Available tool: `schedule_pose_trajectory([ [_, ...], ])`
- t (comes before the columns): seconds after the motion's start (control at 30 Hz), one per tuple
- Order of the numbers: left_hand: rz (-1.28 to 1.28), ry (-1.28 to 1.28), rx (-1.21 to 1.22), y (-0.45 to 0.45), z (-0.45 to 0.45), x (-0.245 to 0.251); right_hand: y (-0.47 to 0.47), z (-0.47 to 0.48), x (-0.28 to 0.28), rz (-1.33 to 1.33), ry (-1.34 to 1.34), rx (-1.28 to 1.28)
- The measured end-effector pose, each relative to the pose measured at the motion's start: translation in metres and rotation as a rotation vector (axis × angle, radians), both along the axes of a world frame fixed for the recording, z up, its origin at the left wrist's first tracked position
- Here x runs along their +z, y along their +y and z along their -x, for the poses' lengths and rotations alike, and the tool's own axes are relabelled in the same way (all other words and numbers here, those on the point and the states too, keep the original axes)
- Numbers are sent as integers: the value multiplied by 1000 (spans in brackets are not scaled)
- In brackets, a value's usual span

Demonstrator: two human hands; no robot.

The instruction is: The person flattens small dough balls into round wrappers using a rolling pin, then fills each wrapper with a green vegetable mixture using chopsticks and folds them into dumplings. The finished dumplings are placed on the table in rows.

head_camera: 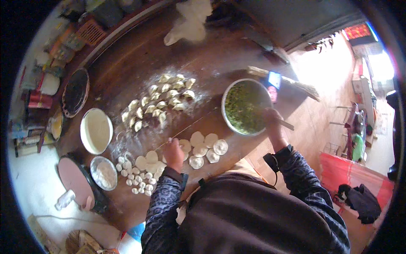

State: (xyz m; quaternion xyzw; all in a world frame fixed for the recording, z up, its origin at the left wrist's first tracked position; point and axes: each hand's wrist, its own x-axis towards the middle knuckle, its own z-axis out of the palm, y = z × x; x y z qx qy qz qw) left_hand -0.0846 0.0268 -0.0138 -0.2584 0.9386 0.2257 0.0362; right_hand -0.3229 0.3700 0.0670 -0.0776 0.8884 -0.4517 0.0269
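Observation:
My right hand grips a flat-handled utensil at the near right rim of a round bowl. Chopped green filling covers the inside of this bowl; the utensil's other end is hidden or blurred. My left hand is over the flat dough wrappers, fingers curled. Whether it holds a wrapper cannot be made out. To its left lie small dough pieces. Beyond it, several folded dumplings sit on the floured wooden table.
At the left stand a metal bowl of flour, a pale basin and a dark round pan. A lit phone-like screen and a rough wooden length are past the filling bowl. Whitish crumpled material lies at the far edge.

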Motion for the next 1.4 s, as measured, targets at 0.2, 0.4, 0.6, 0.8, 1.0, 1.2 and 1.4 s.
schedule_pose_trajectory([
  [0.2,81,-48,14,8,1,3,-3,-45,7,-67,-38,290],
  [0.4,-51,25,298,3,-7,-35,13,-9,-4,-199,273,332],
  [0.6,7,-55,347,2,-12,-47,61,34,7,-303,143,236],
  [0.8,190,-137,271,4,-2,-32,42,15,43,-18,-82,371],
  [1.0,172,62,126,20,26,55,60,16,52,48,-192,642],
  [1.2,-873,518,375,57,75,138,38,6,16,0,159,692],
  [1.4,-2022,503,586,118,116,123,50,18,16,95,-20,205],
])
